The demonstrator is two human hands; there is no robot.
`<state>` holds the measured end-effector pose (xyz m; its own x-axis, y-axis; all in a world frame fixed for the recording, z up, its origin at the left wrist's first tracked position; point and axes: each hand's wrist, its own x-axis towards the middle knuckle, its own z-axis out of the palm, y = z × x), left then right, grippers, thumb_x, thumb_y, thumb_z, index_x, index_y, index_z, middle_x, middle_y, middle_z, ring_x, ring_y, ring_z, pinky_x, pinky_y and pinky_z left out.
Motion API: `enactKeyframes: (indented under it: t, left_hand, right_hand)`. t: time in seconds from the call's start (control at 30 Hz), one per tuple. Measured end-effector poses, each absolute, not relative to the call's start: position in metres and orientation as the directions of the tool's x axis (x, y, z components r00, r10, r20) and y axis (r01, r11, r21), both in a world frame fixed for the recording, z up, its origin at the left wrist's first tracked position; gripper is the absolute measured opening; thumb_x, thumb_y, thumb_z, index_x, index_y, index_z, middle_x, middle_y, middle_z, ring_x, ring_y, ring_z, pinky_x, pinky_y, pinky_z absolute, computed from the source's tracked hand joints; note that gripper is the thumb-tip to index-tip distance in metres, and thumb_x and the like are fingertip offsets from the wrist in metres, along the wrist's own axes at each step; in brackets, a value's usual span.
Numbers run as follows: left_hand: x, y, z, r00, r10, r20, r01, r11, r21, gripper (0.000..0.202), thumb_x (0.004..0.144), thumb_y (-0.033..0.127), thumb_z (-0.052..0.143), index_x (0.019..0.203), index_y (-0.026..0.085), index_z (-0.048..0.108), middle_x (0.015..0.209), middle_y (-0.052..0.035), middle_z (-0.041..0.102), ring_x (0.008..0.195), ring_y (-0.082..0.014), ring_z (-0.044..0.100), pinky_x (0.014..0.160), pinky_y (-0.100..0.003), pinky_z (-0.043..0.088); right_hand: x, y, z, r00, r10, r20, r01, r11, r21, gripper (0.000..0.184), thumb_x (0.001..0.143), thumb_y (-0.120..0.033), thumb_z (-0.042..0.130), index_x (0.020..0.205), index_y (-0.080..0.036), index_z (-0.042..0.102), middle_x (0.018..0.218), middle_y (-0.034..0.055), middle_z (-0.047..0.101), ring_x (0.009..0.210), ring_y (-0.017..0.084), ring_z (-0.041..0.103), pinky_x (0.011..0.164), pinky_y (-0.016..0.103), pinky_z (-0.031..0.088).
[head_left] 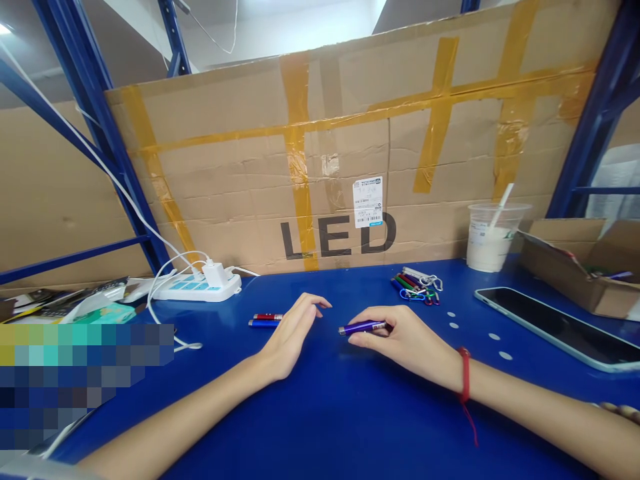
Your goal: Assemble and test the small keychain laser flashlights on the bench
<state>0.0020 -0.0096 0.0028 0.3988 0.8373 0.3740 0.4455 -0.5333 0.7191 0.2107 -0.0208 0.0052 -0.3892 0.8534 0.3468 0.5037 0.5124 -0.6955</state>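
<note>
Right hand grasps a purple pen; left of it, the left hand, unclasped, partly hides a red pen and blue pen.

The purple tube at the middle has a smooth, glossy, metal-looking barrel (its silvery tip is just as shiny), and the red tube and blue tube to the left gleam likewise. The counter is smooth with a soft sheen. At the far side stands matt, creased cardboard crossed by glossy plastic tape and bearing a paper label. Far right, the cup is clear plastic; nearer, the phone has a glassy screen.
</note>
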Motion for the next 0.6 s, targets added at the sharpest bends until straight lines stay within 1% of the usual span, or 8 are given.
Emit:
enactKeyframes:
  t: [0.2, 0.47, 0.6]
  left_hand:
    - [0.0025, -0.0125, 0.0051, 0.465, 0.798, 0.383, 0.415, -0.578, 0.702, 0.040, 0.093, 0.043, 0.020, 0.104, 0.022, 0.052, 0.107, -0.0065, 0.052, 0.096, -0.0195, 0.047, 0.093, -0.035, 0.036]
    - [0.0017, -0.0096, 0.0020, 0.495, 0.759, 0.423, 0.397, -0.630, 0.667, 0.042, 0.093, 0.045, 0.019, 0.104, 0.021, 0.052, 0.106, -0.0065, 0.053, 0.098, -0.0201, 0.048, 0.092, -0.035, 0.037]
    - [0.0018, -0.0118, 0.0041, 0.496, 0.757, 0.426, 0.387, -0.632, 0.671, 0.040, 0.093, 0.042, 0.020, 0.105, 0.021, 0.053, 0.105, -0.0065, 0.053, 0.097, -0.0199, 0.048, 0.092, -0.034, 0.037]
  right_hand:
    - [0.2112, -0.0216, 0.0091, -0.337, 0.870, 0.361, 0.534, 0.492, -0.688, 0.027, 0.072, -0.048, 0.065, 0.080, -0.023, 0.073, 0.076, -0.0003, 0.070, 0.065, 0.015, 0.057, 0.058, 0.024, 0.041]
    - [0.2107, -0.0200, 0.0061, -0.354, 0.856, 0.377, 0.577, 0.517, -0.632, 0.028, 0.074, -0.048, 0.062, 0.080, -0.024, 0.073, 0.078, 0.0007, 0.070, 0.063, 0.015, 0.058, 0.055, 0.024, 0.042]
    - [0.2105, -0.0206, 0.0071, -0.349, 0.856, 0.382, 0.601, 0.517, -0.609, 0.028, 0.075, -0.049, 0.061, 0.078, -0.024, 0.073, 0.076, 0.0008, 0.070, 0.063, 0.015, 0.058, 0.055, 0.025, 0.042]
